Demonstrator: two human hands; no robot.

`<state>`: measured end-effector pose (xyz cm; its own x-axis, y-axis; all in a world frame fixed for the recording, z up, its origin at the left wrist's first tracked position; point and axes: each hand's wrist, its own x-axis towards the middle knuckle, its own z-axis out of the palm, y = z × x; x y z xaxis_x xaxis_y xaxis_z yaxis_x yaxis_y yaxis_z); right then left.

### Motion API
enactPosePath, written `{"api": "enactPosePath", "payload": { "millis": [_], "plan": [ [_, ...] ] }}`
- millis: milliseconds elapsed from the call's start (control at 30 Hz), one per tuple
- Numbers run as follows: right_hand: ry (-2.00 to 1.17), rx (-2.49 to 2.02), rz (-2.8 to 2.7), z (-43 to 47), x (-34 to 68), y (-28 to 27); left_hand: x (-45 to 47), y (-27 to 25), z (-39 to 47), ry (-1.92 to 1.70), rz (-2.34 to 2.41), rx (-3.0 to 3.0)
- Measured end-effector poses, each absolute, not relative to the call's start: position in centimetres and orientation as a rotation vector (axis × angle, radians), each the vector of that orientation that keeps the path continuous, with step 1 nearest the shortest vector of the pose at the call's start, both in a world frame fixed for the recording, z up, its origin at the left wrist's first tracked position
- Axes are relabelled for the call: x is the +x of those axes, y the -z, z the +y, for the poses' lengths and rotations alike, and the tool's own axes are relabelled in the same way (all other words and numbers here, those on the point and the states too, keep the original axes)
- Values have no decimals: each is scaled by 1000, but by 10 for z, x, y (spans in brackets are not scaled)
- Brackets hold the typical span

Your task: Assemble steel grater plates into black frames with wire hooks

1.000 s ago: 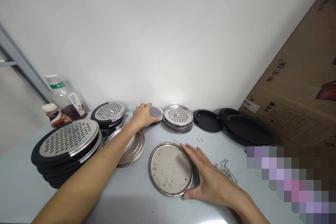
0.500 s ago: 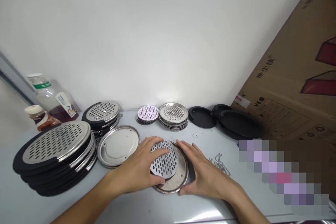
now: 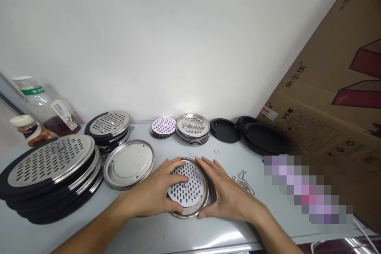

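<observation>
Clearly, the left hand (image 3: 151, 192) holds the perforated disc (image 3: 192, 182) by its left edge, fingers spread; the right hand (image 3: 229, 192) (fingers and thumb wide apart) touches the right rim of the metal plate (image 3: 193, 210) beneath, on the near desk (image 3: 160, 240).

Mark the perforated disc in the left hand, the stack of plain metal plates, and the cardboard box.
Perforated disc (image 3: 191, 185): head view, holed face near its middle.
Stack of plain metal plates (image 3: 129, 162): head view, its top face.
Cardboard box (image 3: 321, 117): head view, printed side.
</observation>
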<state>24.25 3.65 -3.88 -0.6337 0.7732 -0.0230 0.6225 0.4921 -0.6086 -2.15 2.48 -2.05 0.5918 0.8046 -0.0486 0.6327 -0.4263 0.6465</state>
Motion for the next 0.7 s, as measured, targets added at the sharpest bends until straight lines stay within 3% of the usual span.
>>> {"api": "enactPosePath", "payload": {
  "millis": [700],
  "plan": [
    [-831,-1173,-2501,36,241,36,-18,21,22,-427,1151,2198]
  ]
}}
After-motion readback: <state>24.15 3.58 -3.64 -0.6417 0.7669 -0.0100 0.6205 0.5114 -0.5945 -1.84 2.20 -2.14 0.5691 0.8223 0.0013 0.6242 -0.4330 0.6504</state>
